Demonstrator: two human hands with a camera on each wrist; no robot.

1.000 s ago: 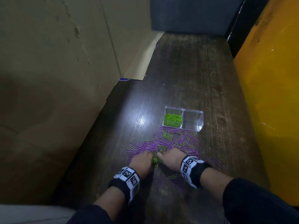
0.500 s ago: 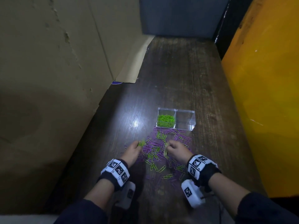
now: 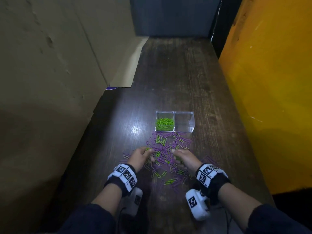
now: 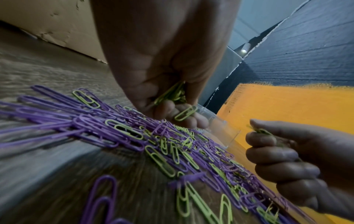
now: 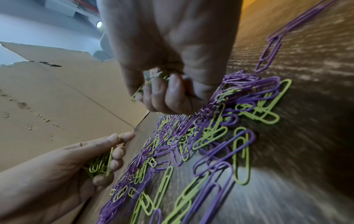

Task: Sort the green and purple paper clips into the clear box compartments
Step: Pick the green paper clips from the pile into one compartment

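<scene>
On the wooden table (image 3: 177,73), between its long edges, we see the clear box (image 3: 184,122), greens filling its left compartment. Nearer us lies the mixed clip pile (image 3: 167,149). Our left hand (image 3: 140,158) and right hand (image 3: 185,159) each clutch green clips (image 4: 170,95).

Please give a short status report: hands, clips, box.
Left hand and right hand each hold green clips. Mixed pile remains on table. Clear box: left compartment green, right empty. Nothing blocks the way.
</scene>
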